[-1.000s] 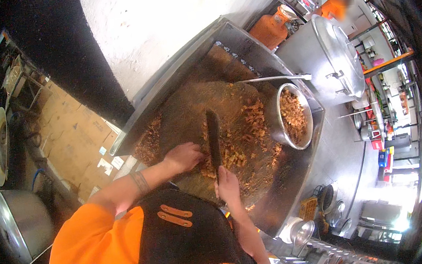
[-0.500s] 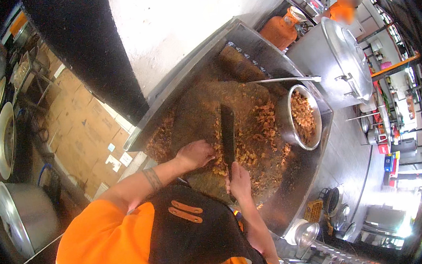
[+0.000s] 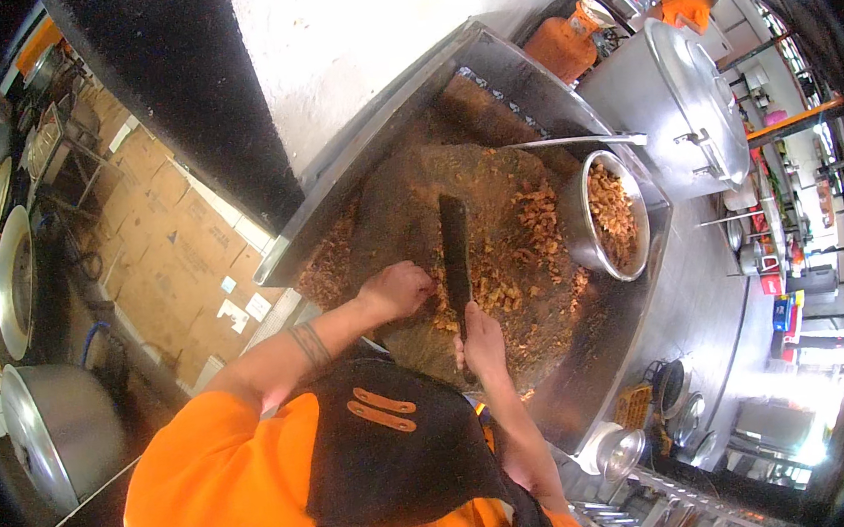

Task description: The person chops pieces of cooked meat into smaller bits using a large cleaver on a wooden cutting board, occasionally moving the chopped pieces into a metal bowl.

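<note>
My right hand (image 3: pixel 482 341) is wrapped round the handle of a cleaver (image 3: pixel 455 246). Its long dark blade points away from me over a round brown chopping board (image 3: pixel 391 201). Left of the blade, my left hand (image 3: pixel 399 291) is curled closed low over the board; whatever its fingers may hold is hidden. Small chopped pieces of browned meat (image 3: pixel 496 287) lie close by the blade, and a looser heap of meat (image 3: pixel 539 218) is spread further right. A metal pot (image 3: pixel 576 220) on the right is filled with more chopped meat (image 3: pixel 613 207).
Raised walls of a metal tray-like counter (image 3: pixel 334 171) surround the board. A long metal bar (image 3: pixel 582 140) juts across at the far right. Beyond stand a large lidded pot (image 3: pixel 645 113) and an orange gas cylinder (image 3: pixel 564 48). Another person (image 3: pixel 686 7) is in the far background.
The whole view has shifted slightly, so the board and pot sit a little higher. Both hands and the cleaver keep nearly the same places over the board.
</note>
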Motion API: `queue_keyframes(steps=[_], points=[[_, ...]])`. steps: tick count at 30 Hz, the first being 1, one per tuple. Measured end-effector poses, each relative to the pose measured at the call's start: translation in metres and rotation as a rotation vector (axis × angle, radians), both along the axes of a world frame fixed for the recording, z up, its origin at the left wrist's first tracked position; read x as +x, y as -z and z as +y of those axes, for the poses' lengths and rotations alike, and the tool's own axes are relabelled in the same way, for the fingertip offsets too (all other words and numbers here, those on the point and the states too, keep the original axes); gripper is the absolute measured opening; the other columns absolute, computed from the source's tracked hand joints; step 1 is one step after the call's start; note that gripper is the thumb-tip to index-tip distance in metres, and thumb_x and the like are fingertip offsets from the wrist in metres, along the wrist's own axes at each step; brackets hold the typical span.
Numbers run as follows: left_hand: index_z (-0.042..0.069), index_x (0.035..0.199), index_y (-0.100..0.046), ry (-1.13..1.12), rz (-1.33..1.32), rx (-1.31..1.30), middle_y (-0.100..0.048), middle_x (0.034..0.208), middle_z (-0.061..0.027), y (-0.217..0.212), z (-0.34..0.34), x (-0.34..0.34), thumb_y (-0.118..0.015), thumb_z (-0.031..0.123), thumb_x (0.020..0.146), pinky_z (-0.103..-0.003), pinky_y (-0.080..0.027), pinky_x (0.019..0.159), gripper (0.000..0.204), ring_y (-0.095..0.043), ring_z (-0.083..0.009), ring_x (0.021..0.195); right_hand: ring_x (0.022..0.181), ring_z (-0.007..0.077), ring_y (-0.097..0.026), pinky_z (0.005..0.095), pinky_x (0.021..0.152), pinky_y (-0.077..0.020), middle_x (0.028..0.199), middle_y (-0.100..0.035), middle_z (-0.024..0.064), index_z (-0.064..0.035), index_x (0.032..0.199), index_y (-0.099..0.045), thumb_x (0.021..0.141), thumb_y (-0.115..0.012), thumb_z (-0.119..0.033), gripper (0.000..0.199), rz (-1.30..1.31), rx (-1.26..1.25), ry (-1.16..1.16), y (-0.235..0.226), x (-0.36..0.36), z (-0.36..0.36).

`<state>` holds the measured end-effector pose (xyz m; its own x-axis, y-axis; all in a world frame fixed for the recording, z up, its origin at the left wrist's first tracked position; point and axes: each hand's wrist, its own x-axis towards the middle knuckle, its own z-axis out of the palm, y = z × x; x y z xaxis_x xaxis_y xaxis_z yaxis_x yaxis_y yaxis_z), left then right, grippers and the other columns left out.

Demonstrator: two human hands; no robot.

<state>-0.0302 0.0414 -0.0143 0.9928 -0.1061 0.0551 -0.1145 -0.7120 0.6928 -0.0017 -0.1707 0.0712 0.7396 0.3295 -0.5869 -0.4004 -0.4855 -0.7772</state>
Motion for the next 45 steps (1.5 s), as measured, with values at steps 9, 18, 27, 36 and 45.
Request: queue_keyframes(steps=[9,18,27,36,45], points=[[0.009,0.099,-0.075,-0.013,-0.165,0.041,-0.069,0.096,-0.0099,-0.025,-0.018,-0.04,-0.077,0.044,0.083,-0.042,-0.054,0.09,0.039,-0.065,-0.031,0.098,0.042,0.0148,-0.051,0.0318,0.04,-0.041,0.057,-0.052,0.0041,-0.0046,0.088,-0.056,0.108,-0.043,-0.05,0.051,0.019,0.038,0.058,-0.007,-0.019,-0.015],[0.011,0.098,-0.075,0.009,-0.099,0.089,-0.069,0.098,-0.0073,-0.03,-0.024,-0.036,-0.075,0.044,0.085,-0.042,-0.052,0.092,0.036,-0.065,-0.0292,0.1,0.042,0.0152,-0.05,0.0326,0.041,-0.0405,0.058,-0.052,0.0043,-0.0046,0.083,-0.052,0.107,-0.042,-0.05,0.053,-0.013,-0.02,0.048,-0.014,-0.021,-0.031],[0.011,0.104,-0.074,0.021,-0.042,0.144,-0.067,0.1,-0.0085,-0.034,-0.025,-0.032,-0.077,0.043,0.083,-0.042,-0.052,0.091,0.038,-0.064,-0.0307,0.103,0.044,0.0131,-0.046,0.0312,0.041,-0.0399,0.062,-0.052,0.0041,-0.0057,0.09,-0.052,0.107,-0.045,-0.05,0.048,0.125,-0.005,0.056,0.0,-0.024,-0.04],[0.003,0.134,-0.05,-0.107,-0.085,0.024,-0.048,0.135,-0.0224,-0.035,-0.036,-0.033,-0.084,0.055,0.072,-0.049,-0.048,0.104,0.088,-0.052,-0.0438,0.126,0.044,0.0143,-0.051,0.0326,0.042,-0.041,0.057,-0.053,0.0034,-0.0051,0.083,-0.053,0.108,-0.043,-0.048,0.051,-0.231,-0.183,-0.104,0.041,-0.012,-0.093],[-0.014,0.152,-0.023,-0.095,-0.051,0.201,-0.028,0.155,-0.0364,-0.065,-0.057,-0.039,-0.079,0.073,0.065,-0.056,-0.029,0.119,0.135,-0.031,-0.0522,0.143,0.053,0.0284,-0.06,0.0415,0.055,-0.0482,0.059,-0.057,0.0112,0.0009,0.091,-0.061,0.106,-0.049,-0.04,0.045,-0.552,-0.255,-0.182,0.007,-0.023,-0.086]])
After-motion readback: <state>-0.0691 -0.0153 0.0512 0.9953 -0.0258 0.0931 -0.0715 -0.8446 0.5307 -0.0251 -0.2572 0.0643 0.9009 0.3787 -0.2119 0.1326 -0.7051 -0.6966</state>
